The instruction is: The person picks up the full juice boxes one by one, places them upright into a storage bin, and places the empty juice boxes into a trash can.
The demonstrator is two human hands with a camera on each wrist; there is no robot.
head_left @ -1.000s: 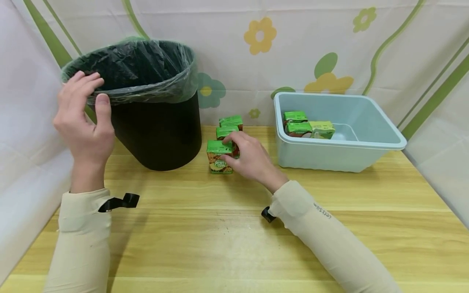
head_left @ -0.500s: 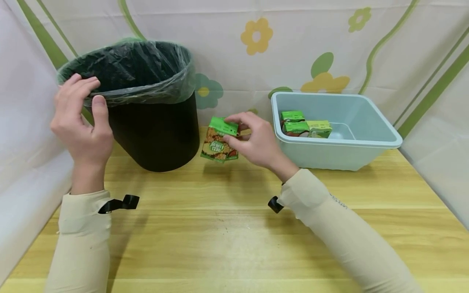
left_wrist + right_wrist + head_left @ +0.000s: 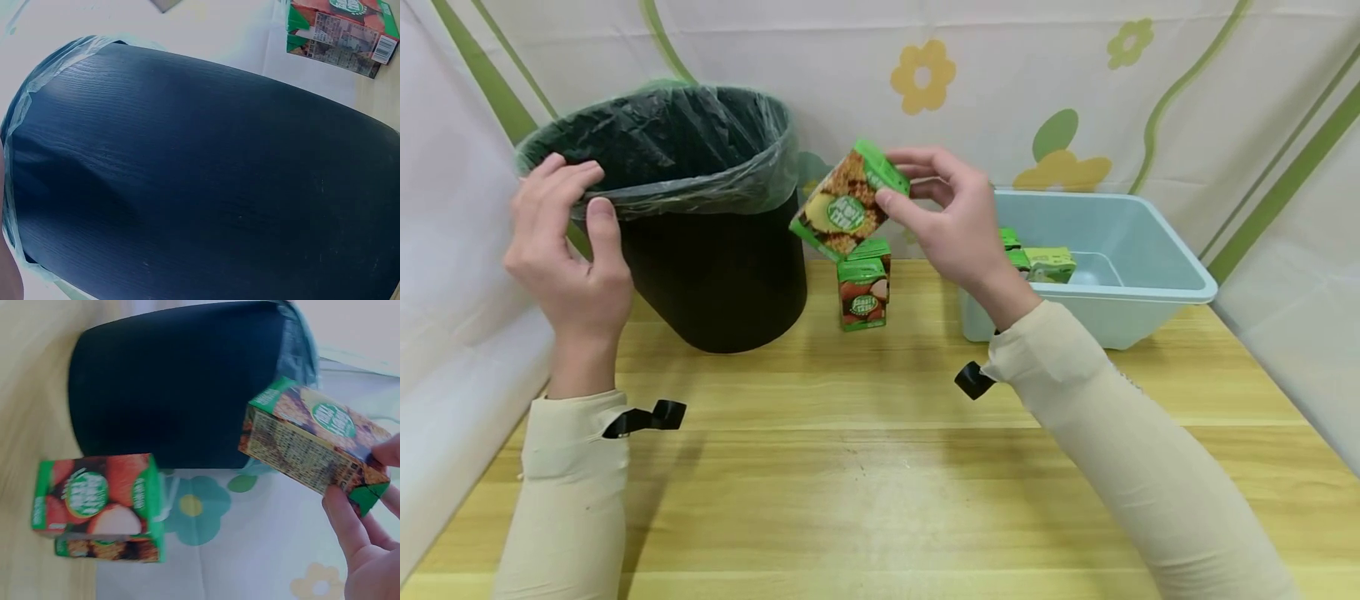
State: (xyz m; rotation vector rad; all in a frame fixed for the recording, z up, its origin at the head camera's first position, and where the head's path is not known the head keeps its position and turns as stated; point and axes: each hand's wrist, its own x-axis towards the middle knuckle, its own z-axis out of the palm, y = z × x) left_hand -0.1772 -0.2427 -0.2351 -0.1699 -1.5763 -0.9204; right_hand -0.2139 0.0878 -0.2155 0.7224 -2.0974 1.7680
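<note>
My right hand [image 3: 951, 208] pinches a juice box [image 3: 846, 204] by its green top end, thumb on one side and fingers on the other. The box is tilted, raised beside the trash can's right side. In the right wrist view the held juice box [image 3: 312, 437] shows its printed side panel. Below it, two more juice boxes [image 3: 863, 300] stand on the table, one behind the other. At the left, my left hand [image 3: 568, 237] holds the near-left rim of the black trash can [image 3: 715, 275], fingers over the edge and thumb outside. A clear plastic liner [image 3: 730, 187] covers the rim.
To the right stands a light blue plastic bin [image 3: 1090, 312] with several small cartons [image 3: 1048, 265] in its left end. The wooden table [image 3: 850, 483] reaches back to a white cloth backdrop [image 3: 820, 50] printed with flowers.
My right hand has lifted the front juice box off the table, tilting it and raising it toward the trash can's rim height. My left hand stays at the rim.
</note>
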